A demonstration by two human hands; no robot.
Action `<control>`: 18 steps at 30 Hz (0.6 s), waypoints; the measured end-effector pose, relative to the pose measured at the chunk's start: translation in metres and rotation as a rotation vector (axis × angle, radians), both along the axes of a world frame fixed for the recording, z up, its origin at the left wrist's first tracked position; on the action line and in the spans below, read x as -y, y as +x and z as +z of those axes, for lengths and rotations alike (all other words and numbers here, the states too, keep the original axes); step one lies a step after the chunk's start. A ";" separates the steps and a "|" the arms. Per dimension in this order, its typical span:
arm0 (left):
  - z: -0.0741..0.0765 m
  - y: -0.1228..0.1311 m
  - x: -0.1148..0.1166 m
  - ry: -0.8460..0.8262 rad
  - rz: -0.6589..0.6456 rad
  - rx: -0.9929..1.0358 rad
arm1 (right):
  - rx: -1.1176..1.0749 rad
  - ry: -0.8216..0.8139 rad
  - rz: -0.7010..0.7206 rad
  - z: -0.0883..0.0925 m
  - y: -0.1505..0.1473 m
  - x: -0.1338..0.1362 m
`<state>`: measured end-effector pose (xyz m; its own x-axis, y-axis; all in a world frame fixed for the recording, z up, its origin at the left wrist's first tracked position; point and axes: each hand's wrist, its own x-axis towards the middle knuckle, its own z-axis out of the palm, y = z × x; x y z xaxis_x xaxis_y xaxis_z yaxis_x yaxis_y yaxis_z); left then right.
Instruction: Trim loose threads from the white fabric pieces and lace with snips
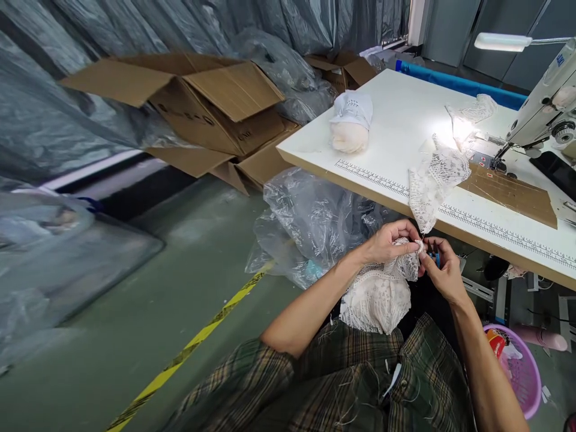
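Note:
In front of the table edge, my left hand point(392, 243) is closed, thumb and fingers pinching a white lace piece point(375, 300). The bulk of this lace hangs down over my lap in a rounded, cup-like shape. Close against it, my right hand point(444, 270) is also closed, its thumb at the pinched lace edge. Blue-handled thread snips point(435, 258) sit within its fingers; their blades are hard to make out. Another stretch of white lace point(432, 180) trails from near the hands up over the table edge toward the sewing machine point(531, 120).
The white sewing table point(396, 120) has printed rulers and a bundle of pale cups point(351, 123). A brown cardboard sheet lies by the needle. Left are an open carton point(216, 114) and plastic bags point(310, 210). A purple basket point(524, 384) stands low at right.

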<state>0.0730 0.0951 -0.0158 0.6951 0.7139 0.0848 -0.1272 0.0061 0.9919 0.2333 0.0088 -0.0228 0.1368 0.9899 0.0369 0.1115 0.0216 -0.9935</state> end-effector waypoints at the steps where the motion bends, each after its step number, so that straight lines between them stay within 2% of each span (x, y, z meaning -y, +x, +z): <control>1: 0.001 0.000 0.000 0.005 0.016 0.003 | 0.012 -0.023 0.013 0.001 -0.001 0.001; 6: 0.001 -0.002 -0.002 0.060 0.087 -0.063 | 0.092 -0.071 -0.010 0.005 0.002 0.010; 9: 0.006 -0.005 -0.003 0.127 0.034 -0.184 | 0.138 -0.071 -0.008 0.004 0.004 0.015; 13: 0.017 -0.007 -0.004 0.229 -0.051 -0.332 | 0.180 -0.002 -0.086 0.002 0.003 0.016; 18: 0.020 -0.005 -0.001 0.209 0.065 -0.279 | 0.275 0.057 -0.056 0.004 0.003 0.016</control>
<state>0.0678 0.0965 0.0043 0.6661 0.7444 0.0470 0.1550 -0.1997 0.9675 0.2364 -0.0069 -0.0185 0.1683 0.9763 0.1359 0.3796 0.0631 -0.9230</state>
